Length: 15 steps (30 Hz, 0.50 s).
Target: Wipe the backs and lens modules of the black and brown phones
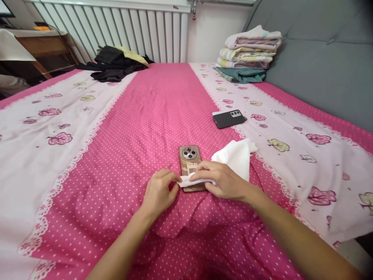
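A gold-brown phone (185, 167) lies back up on the pink bedding, its round camera ring at the far end and a pale label below that. Across its near part runs a folded strip of white cloth (185, 181). My left hand (161, 190) pinches the strip's left end between thumb and fingers, beside the phone. With fingers bent over the phone, my right hand (223, 179) grips the strip's other end. A larger crumpled white cloth (237, 157) lies just beyond my right hand; whether it joins the strip is hidden.
A black phone (229, 119) rests farther back to the right. Folded bedding (249, 52) is stacked by the grey headboard (326, 62). Dark clothes (116, 62) lie at the far left edge of the bed, before a white radiator (131, 31).
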Each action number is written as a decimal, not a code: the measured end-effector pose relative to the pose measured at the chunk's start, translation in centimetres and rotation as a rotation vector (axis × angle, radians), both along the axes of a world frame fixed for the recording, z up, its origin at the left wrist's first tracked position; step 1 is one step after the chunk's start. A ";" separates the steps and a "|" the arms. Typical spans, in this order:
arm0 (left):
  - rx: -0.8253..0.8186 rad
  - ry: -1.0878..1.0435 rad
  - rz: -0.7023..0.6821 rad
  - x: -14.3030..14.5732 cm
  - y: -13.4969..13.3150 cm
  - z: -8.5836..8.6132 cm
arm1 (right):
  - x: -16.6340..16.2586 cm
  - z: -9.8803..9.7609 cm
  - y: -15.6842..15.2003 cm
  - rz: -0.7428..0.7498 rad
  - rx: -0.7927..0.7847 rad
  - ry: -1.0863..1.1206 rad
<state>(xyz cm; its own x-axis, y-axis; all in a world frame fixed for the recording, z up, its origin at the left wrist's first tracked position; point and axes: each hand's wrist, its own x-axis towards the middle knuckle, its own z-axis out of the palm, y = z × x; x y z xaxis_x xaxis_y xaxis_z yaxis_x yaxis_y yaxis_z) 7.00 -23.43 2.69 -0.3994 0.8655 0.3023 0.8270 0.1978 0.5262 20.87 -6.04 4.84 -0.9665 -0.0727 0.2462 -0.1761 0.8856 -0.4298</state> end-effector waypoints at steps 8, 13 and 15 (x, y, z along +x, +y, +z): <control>-0.147 0.085 0.000 0.2 -0.1 0.2 | -0.4 -1.1 -1.4 -0.011 0.150 -0.051; -0.161 0.079 0.034 0.2 0.1 0.0 | -0.8 -1.5 -1.8 -0.094 0.211 -0.015; -0.128 0.029 0.063 0.2 0.1 0.0 | -0.8 -1.5 -1.9 -0.126 0.204 -0.024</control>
<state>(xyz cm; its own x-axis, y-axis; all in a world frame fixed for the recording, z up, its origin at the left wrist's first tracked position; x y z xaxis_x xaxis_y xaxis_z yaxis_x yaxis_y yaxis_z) 7.19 -23.32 2.73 -0.4467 0.8713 0.2030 0.8255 0.3139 0.4691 20.10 -7.90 3.31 -0.9764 0.0034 0.2160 -0.0503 0.9688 -0.2425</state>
